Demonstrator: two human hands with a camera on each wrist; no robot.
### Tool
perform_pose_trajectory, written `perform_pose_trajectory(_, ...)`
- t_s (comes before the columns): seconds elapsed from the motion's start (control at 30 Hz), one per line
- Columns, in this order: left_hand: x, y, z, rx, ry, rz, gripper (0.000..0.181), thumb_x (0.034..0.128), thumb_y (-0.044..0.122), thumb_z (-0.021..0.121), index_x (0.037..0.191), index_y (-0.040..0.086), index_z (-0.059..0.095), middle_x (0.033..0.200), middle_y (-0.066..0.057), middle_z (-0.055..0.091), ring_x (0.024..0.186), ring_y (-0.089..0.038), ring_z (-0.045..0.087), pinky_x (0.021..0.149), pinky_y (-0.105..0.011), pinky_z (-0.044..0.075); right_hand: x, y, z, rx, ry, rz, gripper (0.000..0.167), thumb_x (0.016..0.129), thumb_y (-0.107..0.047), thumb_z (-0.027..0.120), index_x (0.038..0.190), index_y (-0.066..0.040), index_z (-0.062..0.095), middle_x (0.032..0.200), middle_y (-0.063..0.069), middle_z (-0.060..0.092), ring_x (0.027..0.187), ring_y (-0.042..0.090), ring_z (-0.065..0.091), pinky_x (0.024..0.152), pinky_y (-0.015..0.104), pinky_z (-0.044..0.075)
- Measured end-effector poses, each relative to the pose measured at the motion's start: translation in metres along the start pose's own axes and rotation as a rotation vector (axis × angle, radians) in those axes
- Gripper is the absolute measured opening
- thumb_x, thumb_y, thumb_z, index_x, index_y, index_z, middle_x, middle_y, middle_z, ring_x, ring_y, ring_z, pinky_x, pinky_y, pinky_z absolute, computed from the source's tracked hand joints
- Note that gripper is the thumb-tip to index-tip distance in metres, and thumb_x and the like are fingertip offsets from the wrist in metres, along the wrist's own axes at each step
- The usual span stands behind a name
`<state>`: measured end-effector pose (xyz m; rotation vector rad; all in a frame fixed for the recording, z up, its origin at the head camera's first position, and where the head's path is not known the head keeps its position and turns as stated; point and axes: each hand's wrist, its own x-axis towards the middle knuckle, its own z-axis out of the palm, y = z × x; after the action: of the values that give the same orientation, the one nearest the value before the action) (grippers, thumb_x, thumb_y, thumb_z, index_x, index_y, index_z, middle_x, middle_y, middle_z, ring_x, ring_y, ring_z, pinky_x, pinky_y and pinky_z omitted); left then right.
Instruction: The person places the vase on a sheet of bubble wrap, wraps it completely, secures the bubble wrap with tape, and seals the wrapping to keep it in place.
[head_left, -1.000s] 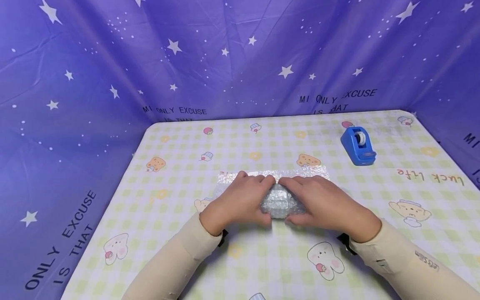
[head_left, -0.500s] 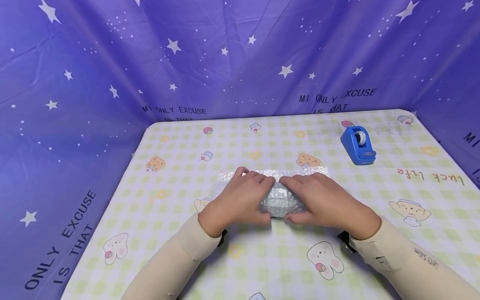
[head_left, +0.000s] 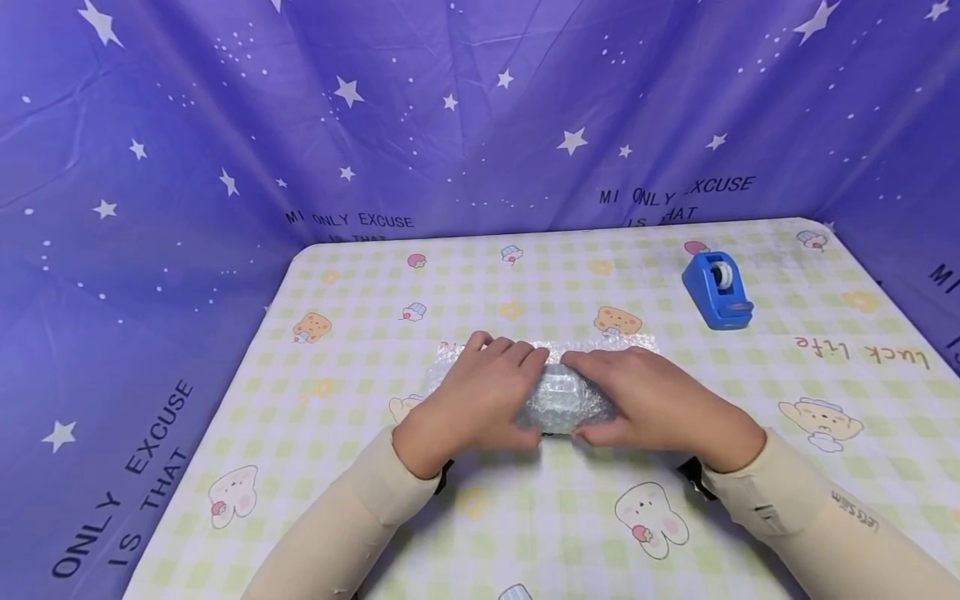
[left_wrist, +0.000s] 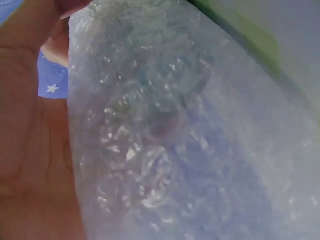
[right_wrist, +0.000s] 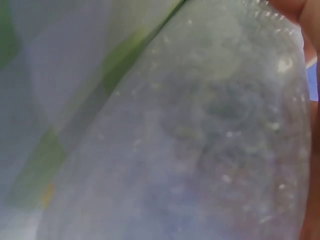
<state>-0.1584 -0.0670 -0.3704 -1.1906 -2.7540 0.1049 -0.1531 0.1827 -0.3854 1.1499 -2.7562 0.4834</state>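
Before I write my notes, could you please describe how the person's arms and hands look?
The left sleeve and right sleeve are cream and fairly close-fitting; the right one bears small dark lettering. A black piece shows under each wrist. The left hand and right hand are bare, with no gloves or rings visible.

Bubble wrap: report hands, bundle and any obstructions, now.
Left hand and right hand gripping the bubble wrap, one at each end. Wrap bundled between them, loose strip beyond. Tape dispenser farther right, blocking neither hand.
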Motion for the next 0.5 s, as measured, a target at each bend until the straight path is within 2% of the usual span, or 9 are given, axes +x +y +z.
perform_pose_trajectory(0.23,0.001,0.004,-0.004,0.019,-0.040,-0.013,0.092,0.0664,0.065,0.082,0.137,0.016,0.051,0.132,0.002,0.062,0.118,-0.023,0.061,0.099,-0.045,0.040,-0.001,0.002,0.000,0.026,-0.014,0.017,0.076,0.073,-0.050,0.086,0.138,-0.019,0.060,0.113,-0.012,0.070,0.085,0.000,0.060,0.076,0.031,0.053)
perform_pose_trajectory(0.5,-0.001,0.013,-0.005,0.054,-0.024,0.003,0.091,0.0629,0.062,0.087,0.130,0.014,0.049,0.122,0.001,0.061,0.110,-0.022,0.062,0.094,-0.043,0.041,-0.002,0.003,0.001,0.044,-0.047,0.050,0.078,0.072,-0.051,0.086,0.139,-0.021,0.060,0.113,-0.015,0.069,0.085,-0.002,0.060,0.076,0.029,0.052)
